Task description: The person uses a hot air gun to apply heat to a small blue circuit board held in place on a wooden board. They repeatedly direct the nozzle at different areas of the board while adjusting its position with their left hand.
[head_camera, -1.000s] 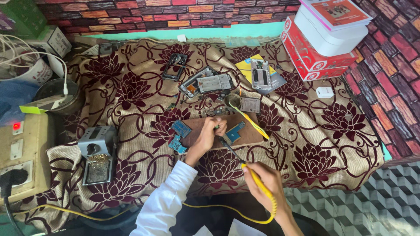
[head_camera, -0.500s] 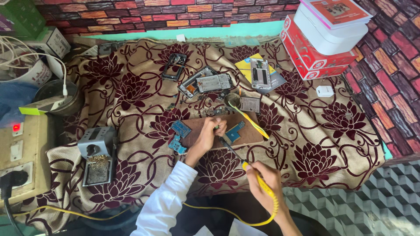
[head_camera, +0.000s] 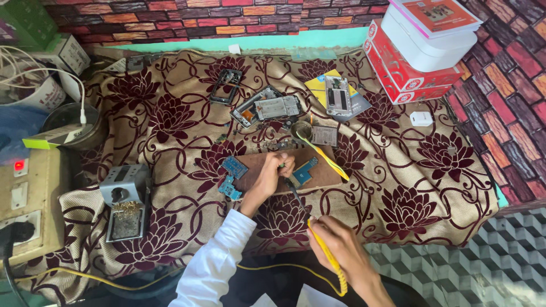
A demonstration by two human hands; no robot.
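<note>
My left hand [head_camera: 272, 175] rests on a brown wooden board [head_camera: 327, 175], fingers closed over something small that I cannot make out. A blue circuit board [head_camera: 305, 170] lies right beside it on the wood. My right hand [head_camera: 335, 245] grips a yellow-handled soldering iron [head_camera: 325, 254]; its dark tip points up toward the left hand's fingers. Two more blue circuit boards [head_camera: 232, 176] lie at the board's left edge.
Opened phone bodies [head_camera: 267, 107], a phone frame [head_camera: 225, 86] and a yellow tool [head_camera: 323, 153] lie on the floral cloth beyond. A grey soldering stand [head_camera: 124, 200] sits at left, a power strip [head_camera: 23, 199] further left. Red and white boxes [head_camera: 421, 51] are stacked at right.
My right hand with the soldering iron has shifted slightly; the left hand stays on the wooden board.
</note>
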